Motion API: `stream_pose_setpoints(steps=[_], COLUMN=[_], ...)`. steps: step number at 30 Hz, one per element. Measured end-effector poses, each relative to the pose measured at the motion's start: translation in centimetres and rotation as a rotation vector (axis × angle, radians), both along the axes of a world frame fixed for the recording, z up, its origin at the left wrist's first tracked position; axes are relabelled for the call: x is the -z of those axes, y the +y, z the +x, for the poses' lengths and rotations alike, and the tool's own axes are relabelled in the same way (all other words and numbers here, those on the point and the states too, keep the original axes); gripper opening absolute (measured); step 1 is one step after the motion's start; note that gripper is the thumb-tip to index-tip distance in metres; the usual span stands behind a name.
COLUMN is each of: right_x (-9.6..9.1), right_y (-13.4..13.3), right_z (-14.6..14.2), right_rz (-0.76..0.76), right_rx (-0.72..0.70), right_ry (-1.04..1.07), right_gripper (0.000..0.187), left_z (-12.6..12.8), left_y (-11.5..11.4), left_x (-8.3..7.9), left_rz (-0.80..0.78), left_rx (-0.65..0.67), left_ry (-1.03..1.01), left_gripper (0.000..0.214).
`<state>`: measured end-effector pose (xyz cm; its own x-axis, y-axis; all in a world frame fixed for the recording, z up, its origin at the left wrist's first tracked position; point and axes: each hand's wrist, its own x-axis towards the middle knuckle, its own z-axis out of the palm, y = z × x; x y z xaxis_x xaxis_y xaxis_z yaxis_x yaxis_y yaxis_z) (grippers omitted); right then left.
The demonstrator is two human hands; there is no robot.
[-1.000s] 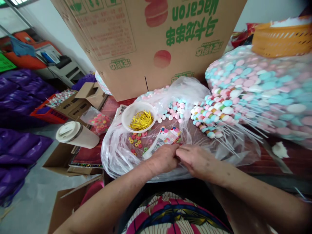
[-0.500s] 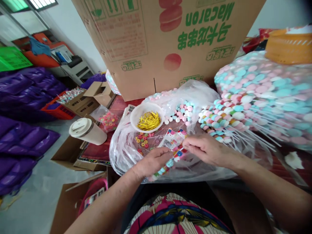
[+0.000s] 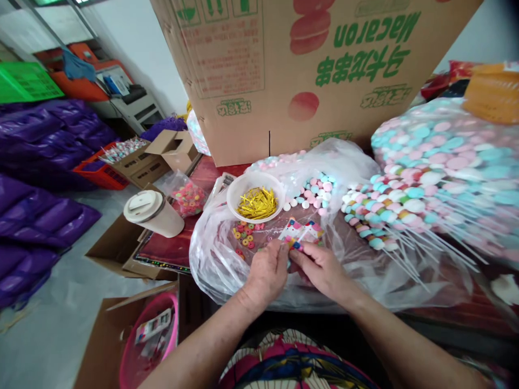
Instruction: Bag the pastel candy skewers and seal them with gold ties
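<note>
My left hand and my right hand meet over a clear plastic sheet, both closed in a pinch. Between the fingertips is a small printed plastic bag with coloured spots. Two or so similar printed bags lie flat just beyond the fingers. A bit of pale blue shows below the left fingers; most of what the hands hold is hidden. Past the hands stands a white bowl of gold twist ties, with loose ring-shaped candies in front of it.
Stick candy skewers lie to the right, before a large bag of pastel candies. Loose round candies lie behind the hands. A big cardboard box blocks the back. A lidded cup stands left; a pink basket sits lower left.
My hands have come together; the right hand moved in beside the left. The colourful candy skewer that showed below the left hand is now mostly hidden. The view has shifted left.
</note>
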<state>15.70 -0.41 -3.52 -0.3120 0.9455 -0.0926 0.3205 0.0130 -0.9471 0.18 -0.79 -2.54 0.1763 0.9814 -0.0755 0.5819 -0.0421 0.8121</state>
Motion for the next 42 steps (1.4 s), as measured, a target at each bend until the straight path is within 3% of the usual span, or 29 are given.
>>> stream_pose_setpoints(steps=[2,4,6,8,10,14,16,18,20,22,24,26,29,31,33,35,37,39,42], right_x=[0.7,0.9,0.6,0.0,-0.8,-2.8,-3.5,-3.6,-3.2,-2.7,-2.1,-1.9,-2.4,-3.5,-4.7,-5.5,-5.4,-4.1,-1.8], right_y=[-0.6,-0.9,-0.8,-0.3,0.7,2.4,2.8,2.9,2.8,2.6,2.3,1.8,1.3,1.8,3.7,7.1,11.1,14.6,17.5], right_z=[-1.4,-2.3,-2.6,-2.5,-2.2,-1.6,-1.4,-1.4,-1.4,-1.6,-1.9,-2.3,-3.2,-3.8,-4.8,-6.1,-8.0,-10.0,-12.3], right_rz=[0.031,0.043,0.02,0.11,0.334,0.859,1.119,1.286,1.333,1.314,1.239,1.024,0.402,-0.008,-0.233,-0.169,0.125,0.189,0.164], right_rx=[0.114,0.148,0.103,0.025,-0.019,0.075,-0.069,-0.365,-0.57,-0.635,-0.69,-0.694,-0.591,-0.58,-0.669,-0.666,-0.391,-0.283,-0.261], right_ry=[0.016,0.03,0.01,-0.123,-0.328,-0.591,-0.633,-0.657,-0.702,-0.76,-0.798,-0.772,-0.538,-0.334,-0.263,-0.437,-0.792,-0.926,-1.019], right_gripper=[0.035,0.031,0.028,0.025,0.023,0.021,0.026,0.036,0.037,0.03,0.023,0.02,0.026,0.034,0.037,0.035,0.029,0.021,0.011], left_z=[-0.2,-0.7,-1.5,-2.3,-3.0,-3.8,-4.2,-4.5,-4.8,-5.0,-5.1,-5.2,-6.0,-6.9,-7.9,-8.8,-9.4,-9.7,-9.9], left_y=[-0.1,0.0,0.4,0.8,1.3,1.9,2.1,2.4,2.8,3.1,3.0,2.4,0.7,-0.5,-1.5,-2.1,-2.2,-1.9,-1.2], left_x=[0.0,-0.1,-0.3,-0.7,-1.2,-2.1,-2.2,-2.1,-2.1,-2.3,-2.7,-3.2,-3.1,-2.4,-1.2,0.1,0.9,1.1,0.5], left_rz=[-0.026,-0.142,-0.291,-0.364,-0.352,-0.428,-0.461,-0.463,-0.491,-0.559,-0.522,-0.304,0.171,0.414,0.511,0.384,0.1,-0.183,-0.37], left_rx=[-0.011,0.085,0.264,0.381,0.397,0.343,0.32,0.364,0.452,0.543,0.65,0.672,0.549,0.495,0.398,0.144,-0.228,-0.535,-0.72], left_ry=[-0.041,-0.207,-0.349,-0.338,-0.273,-0.221,-0.236,-0.293,-0.345,-0.315,-0.128,0.212,0.584,0.578,0.392,0.108,-0.22,-0.527,-0.835], left_gripper=[0.017,0.019,0.025,0.026,0.019,0.017,0.021,0.02,0.018,0.017,0.018,0.016,0.015,0.02,0.025,0.026,0.024,0.021,0.022])
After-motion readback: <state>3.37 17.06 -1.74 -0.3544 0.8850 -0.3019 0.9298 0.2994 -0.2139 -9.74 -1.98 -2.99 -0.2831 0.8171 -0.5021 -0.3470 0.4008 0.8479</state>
